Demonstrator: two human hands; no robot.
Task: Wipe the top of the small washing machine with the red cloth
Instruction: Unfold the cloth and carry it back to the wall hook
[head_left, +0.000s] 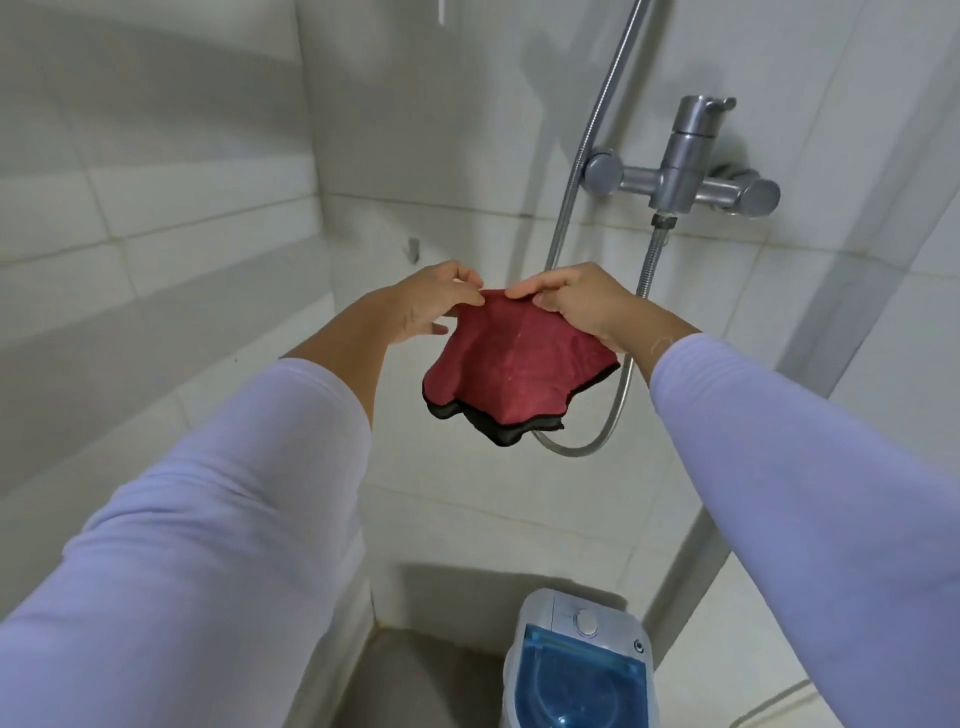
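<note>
A red cloth (514, 364) with a black edge hangs in mid-air at the centre of the view. My left hand (434, 301) pinches its top edge from the left, and my right hand (576, 304) grips the same edge from the right. The two hands are almost touching. Far below, at the bottom of the view, stands the small washing machine (579, 665). It is white with a clear blue lid and a round white knob on its top panel. The cloth is well above the machine and apart from it.
White tiled walls meet in a corner behind the cloth. A metal shower mixer (680, 176) sticks out of the wall at upper right. Its flexible hose (597, 441) loops down behind the cloth. Grey floor shows left of the machine.
</note>
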